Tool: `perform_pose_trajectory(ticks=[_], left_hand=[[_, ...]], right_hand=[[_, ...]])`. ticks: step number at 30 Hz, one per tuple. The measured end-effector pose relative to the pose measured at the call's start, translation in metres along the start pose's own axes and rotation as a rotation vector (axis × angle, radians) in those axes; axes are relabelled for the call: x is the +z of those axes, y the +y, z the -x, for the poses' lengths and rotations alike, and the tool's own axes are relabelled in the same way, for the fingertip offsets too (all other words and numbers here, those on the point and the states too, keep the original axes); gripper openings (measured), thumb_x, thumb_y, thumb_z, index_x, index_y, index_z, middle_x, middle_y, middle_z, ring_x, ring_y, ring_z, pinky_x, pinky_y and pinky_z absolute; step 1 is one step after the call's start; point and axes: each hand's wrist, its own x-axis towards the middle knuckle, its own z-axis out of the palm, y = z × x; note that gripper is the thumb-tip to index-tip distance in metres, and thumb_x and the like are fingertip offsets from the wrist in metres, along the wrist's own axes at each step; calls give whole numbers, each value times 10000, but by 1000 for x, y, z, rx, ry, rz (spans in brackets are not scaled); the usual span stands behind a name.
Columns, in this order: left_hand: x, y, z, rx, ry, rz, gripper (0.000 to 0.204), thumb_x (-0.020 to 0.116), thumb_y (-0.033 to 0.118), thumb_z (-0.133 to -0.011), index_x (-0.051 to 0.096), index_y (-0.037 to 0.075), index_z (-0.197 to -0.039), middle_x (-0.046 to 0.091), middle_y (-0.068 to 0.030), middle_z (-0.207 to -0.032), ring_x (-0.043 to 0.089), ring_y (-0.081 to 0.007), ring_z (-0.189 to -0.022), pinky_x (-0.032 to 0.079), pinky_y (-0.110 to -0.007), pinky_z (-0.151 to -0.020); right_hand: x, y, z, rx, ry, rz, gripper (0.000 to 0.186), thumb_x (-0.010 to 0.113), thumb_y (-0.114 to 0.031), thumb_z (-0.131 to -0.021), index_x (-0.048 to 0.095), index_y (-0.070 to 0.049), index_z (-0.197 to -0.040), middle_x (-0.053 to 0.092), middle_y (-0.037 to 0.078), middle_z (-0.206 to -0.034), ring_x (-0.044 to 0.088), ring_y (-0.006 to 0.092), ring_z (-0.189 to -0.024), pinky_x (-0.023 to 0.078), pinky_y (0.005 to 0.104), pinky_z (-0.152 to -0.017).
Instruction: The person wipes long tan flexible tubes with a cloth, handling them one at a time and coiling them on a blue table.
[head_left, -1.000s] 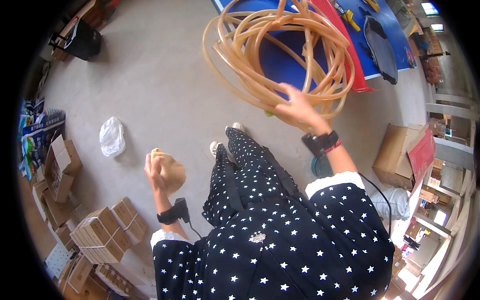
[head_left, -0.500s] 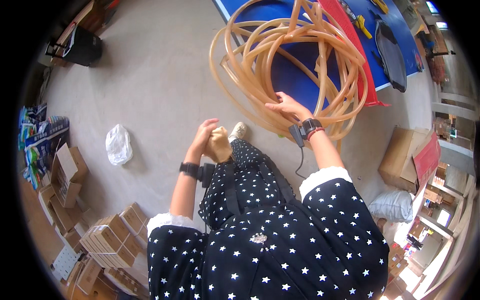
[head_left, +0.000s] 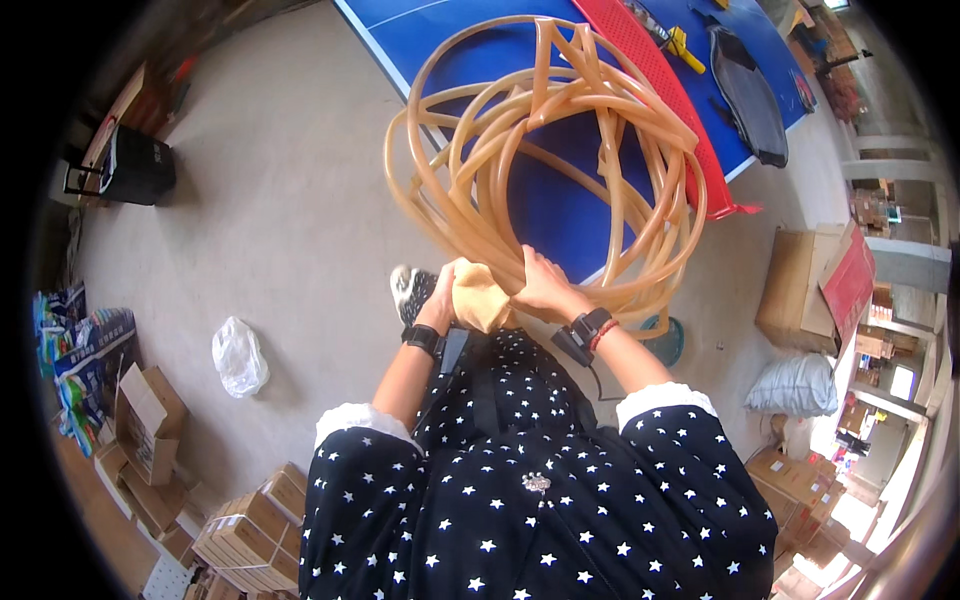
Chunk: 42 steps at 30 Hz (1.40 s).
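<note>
A large loose coil of tan translucent hose (head_left: 478, 232) rests at the edge of a blue table (head_left: 385, 38), its near side hanging over toward me. My right hand (head_left: 550, 287) is closed around the coil's near strands. Beside it, my left hand (head_left: 440, 302) grips a folded tan cloth (head_left: 482, 298), which lies right against the near left part of the coil. The fingers of the left hand are partly hidden behind the cloth. Both wrists wear black straps with small devices.
A red perforated strip (head_left: 708, 165), a yellow-handled tool (head_left: 684, 50) and a black case (head_left: 748, 100) lie on the table. Around the floor are a black bin (head_left: 140, 165), a white plastic bag (head_left: 239, 357), stacked cartons (head_left: 245, 535), a cardboard box (head_left: 790, 285) and a grey sack (head_left: 793, 386).
My left hand has brought the cloth up and right against the coil. My right hand has gone from resting with fingers extended to gripping the strands. My view has shifted, and one foot has moved left.
</note>
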Motion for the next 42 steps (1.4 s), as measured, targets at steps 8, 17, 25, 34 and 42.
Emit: perform_pose_trajectory(ticks=[8, 17, 25, 34, 42], left_hand=[[37, 59, 24, -1, -226, -174, 296, 514, 318, -853, 604, 37, -881, 651, -104, -830, 634, -249, -745, 532, -374, -696], [250, 258, 93, 253, -548, -663, 308, 489, 236, -912, 597, 6, -1085, 652, -67, -950, 633, -134, -837, 521, -279, -729], [304, 437, 125, 638, -625, -1554, 390, 487, 298, -931, 570, -13, -1150, 608, -110, -1121, 630, -155, -927, 530, -245, -813], [415, 515, 212, 1208, -515, -1965, 341, 586, 329, -818, 574, 26, -974, 651, -135, -816, 652, -257, -728, 542, -359, -683], [456, 477, 149, 1213, -196, -2362, 364, 643, 313, -730, 542, 27, -931, 644, -157, -755, 645, -312, -692, 525, -409, -658]], right_hand=[[-61, -11, -3, -93, 124, -302, 753, 741, -243, -577, 446, -27, -1236, 582, 274, -1085, 556, 415, -1031, 466, 421, -885], [-276, -106, -48, -362, 152, -916, 587, 736, -156, -713, 500, -3, -1227, 598, 67, -1095, 575, 139, -984, 460, 281, -881], [-391, -181, -154, -435, 362, -1104, 555, 647, -272, -788, 482, -4, -1245, 597, 99, -1129, 599, 205, -1003, 489, 314, -873], [-522, -218, -170, -758, 962, -1177, 548, 605, -290, -819, 463, -1, -1263, 583, 103, -1156, 568, 224, -1063, 454, 328, -921], [-491, -175, -193, -817, 1144, -1450, 540, 552, -295, -853, 439, 8, -1286, 555, 114, -1204, 524, 251, -1133, 405, 348, -974]])
